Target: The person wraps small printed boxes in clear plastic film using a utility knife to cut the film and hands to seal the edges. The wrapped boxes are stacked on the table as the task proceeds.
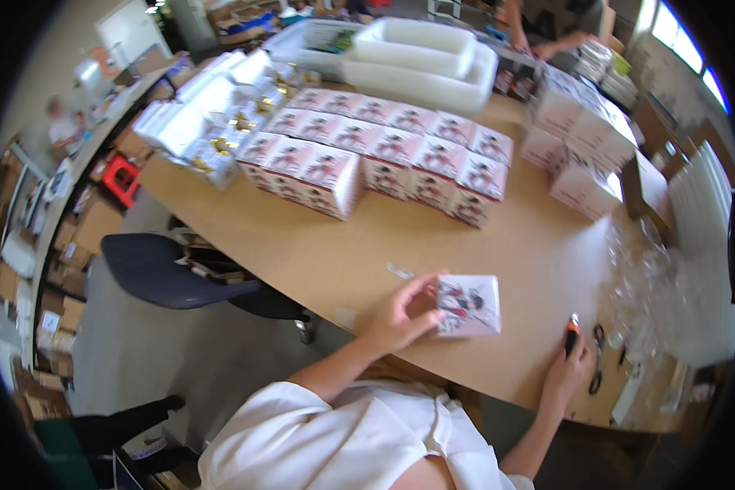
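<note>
A small white and pink printed carton (pixel 469 306) sits near the front edge of the brown table. My left hand (pixel 404 314) grips its left side, the thumb in front and the fingers at the back. Farther right, my right hand (pixel 570 371) is closed around a black and orange utility knife (pixel 572 333) close to the tabletop. Beside that hand lies a pair of black scissors (pixel 598 359). Ahead stands a block of matching cartons (pixel 392 151), stacked in rows. A small scrap of paper (pixel 399 270) lies behind my left hand.
More cartons (pixel 584 139) are stacked at the right. Clear plastic wrap (pixel 649 273) covers the right edge. White plastic tubs (pixel 420 69) and white trays with gold-coloured pieces (pixel 220 122) stand at the back. A dark chair (pixel 171 273) is at the left. Across the table, another person's hands (pixel 547 49) are working.
</note>
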Demonstrator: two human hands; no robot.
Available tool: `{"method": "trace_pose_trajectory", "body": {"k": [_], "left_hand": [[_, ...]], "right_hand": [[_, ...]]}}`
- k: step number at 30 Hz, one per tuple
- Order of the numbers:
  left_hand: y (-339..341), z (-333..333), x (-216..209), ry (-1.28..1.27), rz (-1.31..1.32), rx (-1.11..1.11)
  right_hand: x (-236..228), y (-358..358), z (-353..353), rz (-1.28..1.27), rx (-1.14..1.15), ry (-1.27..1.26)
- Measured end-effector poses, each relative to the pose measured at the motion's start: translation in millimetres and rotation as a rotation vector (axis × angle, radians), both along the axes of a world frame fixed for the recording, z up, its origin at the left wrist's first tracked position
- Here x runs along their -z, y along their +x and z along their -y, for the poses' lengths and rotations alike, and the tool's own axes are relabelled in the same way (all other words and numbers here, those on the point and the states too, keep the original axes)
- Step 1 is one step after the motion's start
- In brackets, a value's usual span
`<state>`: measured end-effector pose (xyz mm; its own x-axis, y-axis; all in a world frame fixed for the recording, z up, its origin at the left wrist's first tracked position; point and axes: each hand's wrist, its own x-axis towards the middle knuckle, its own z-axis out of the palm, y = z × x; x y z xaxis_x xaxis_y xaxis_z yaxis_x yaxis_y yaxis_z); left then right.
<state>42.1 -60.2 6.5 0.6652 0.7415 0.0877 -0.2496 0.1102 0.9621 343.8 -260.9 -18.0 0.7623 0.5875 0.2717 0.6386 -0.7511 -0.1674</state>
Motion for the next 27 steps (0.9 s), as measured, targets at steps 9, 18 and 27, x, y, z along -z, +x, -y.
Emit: {"method": "trace_pose_trajectory", "body": {"k": [9,18,27], "left_hand": [[-17,-16,-14,0.34,-0.043,-0.093],[-1,-1,-22,0.642,-0.397,-0.18],[7,8,2,0.266,-0.076,-0.297]], "right_hand": [[-25,-4,9,-0.485,-0.274,0.928],[-52,-69,-29,-1.384,-0.281,1.273],[-50,-123,-71,-1.429,-0.437,1.086]]}}
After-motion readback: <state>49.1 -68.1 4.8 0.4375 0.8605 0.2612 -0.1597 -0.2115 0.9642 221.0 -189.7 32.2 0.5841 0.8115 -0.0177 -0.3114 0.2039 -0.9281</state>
